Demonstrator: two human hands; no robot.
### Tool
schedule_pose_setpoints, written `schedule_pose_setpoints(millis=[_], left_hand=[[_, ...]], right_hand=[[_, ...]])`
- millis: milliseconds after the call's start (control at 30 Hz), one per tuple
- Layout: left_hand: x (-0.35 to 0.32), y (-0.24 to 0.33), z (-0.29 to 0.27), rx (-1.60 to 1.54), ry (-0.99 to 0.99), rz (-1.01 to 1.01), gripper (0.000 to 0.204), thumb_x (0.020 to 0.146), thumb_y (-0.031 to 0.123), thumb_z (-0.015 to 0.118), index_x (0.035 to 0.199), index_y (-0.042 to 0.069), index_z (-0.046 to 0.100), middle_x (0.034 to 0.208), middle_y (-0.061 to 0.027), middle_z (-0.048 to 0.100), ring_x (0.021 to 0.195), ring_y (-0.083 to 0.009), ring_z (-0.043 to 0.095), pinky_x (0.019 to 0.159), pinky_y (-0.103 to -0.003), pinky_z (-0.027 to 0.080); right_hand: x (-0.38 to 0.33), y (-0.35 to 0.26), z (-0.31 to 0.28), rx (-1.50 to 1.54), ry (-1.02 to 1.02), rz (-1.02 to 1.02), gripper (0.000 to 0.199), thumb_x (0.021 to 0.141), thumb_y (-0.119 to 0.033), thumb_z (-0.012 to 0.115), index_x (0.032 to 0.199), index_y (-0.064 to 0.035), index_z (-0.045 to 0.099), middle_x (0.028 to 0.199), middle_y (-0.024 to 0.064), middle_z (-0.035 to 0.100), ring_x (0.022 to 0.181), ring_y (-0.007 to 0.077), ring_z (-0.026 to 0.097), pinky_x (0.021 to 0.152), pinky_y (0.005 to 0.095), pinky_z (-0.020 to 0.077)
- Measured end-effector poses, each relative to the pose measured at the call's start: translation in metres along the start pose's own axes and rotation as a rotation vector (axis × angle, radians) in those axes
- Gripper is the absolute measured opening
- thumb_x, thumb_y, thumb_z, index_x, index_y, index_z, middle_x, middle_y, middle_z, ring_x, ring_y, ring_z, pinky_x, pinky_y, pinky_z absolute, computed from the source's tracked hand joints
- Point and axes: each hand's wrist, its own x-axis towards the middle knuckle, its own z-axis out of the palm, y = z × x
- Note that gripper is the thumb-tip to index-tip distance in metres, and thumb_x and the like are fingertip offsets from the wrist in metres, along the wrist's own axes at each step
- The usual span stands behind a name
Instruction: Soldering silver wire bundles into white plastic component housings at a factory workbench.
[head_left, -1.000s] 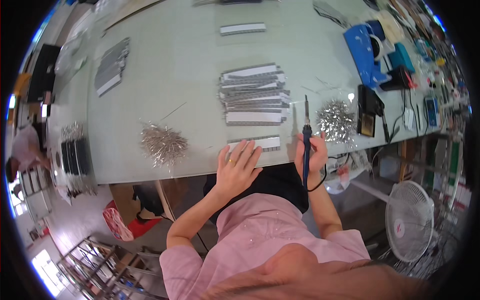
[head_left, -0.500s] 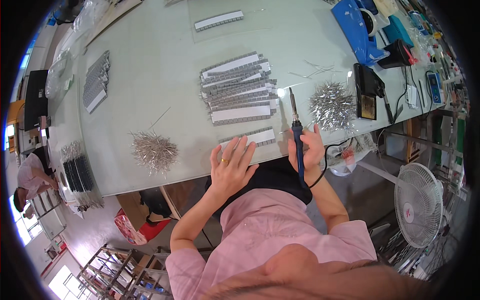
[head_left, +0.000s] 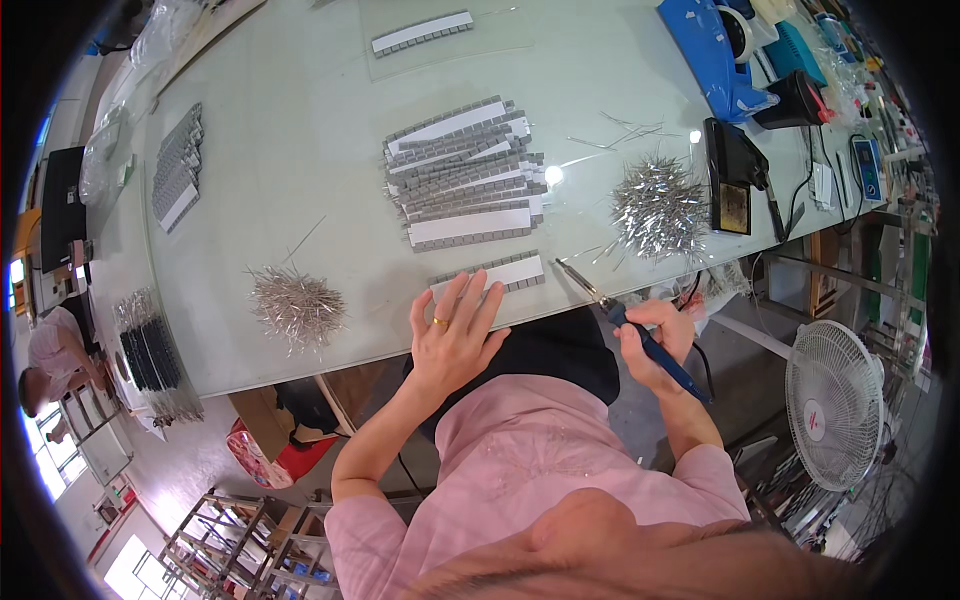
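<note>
My left hand (head_left: 455,338) lies with fingers spread, its fingertips on a short strip (head_left: 518,270) edged with small grey blocks around a white band. In my right hand (head_left: 662,338) I grip a soldering iron (head_left: 652,350) by its blue handle. Its metal tip points up and left, close to the right end of that strip but seemingly apart from it. Just beyond lies a stack of similar strips (head_left: 470,228). A pile of thin silvery wire pieces (head_left: 660,210) sits right of the stack, and a second wire pile (head_left: 297,305) is left of my left hand.
A soldering-iron stand (head_left: 735,180) with a sponge tray is at the right, near a blue tape dispenser (head_left: 705,60). More strips (head_left: 178,170) lie far left. A white fan (head_left: 835,405) stands right of the table. Another person (head_left: 62,345) is at far left.
My right hand has moved right and nearer to me, tilting the soldering iron from nearly upright to slanted, its tip now lower beside the strip. My left hand stays on the strip.
</note>
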Motion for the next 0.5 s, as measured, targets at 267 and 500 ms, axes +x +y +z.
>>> schedule_pose_setpoints(millis=[267,500], left_hand=[[0.001,0.0012,-0.0022,-0.007,-0.02,-0.004,0.054,0.079,0.04,0.072,0.128,0.018,0.062,0.138,-0.003,0.054,0.128,-0.019,0.047,0.106,-0.048,0.028],[0.0032,0.0028,0.0,-0.047,-0.026,0.001,0.057,0.078,0.038,0.074,0.13,0.016,0.061,0.14,-0.0055,0.053,0.128,-0.0212,0.047,0.108,-0.049,0.024]], right_hand=[[0.0014,0.0002,0.0086,-0.022,0.037,0.058,0.013,0.081,-0.003,0.068,0.09,0.0,0.059,0.074,0.0105,0.063,0.058,0.0191,0.064,0.053,0.0276,0.0487],[0.002,-0.0001,0.0085,0.248,0.117,0.38,0.008,0.086,0.001,0.063,0.092,0.0023,0.058,0.077,0.009,0.064,0.061,0.0123,0.065,0.055,0.0239,0.0506]])
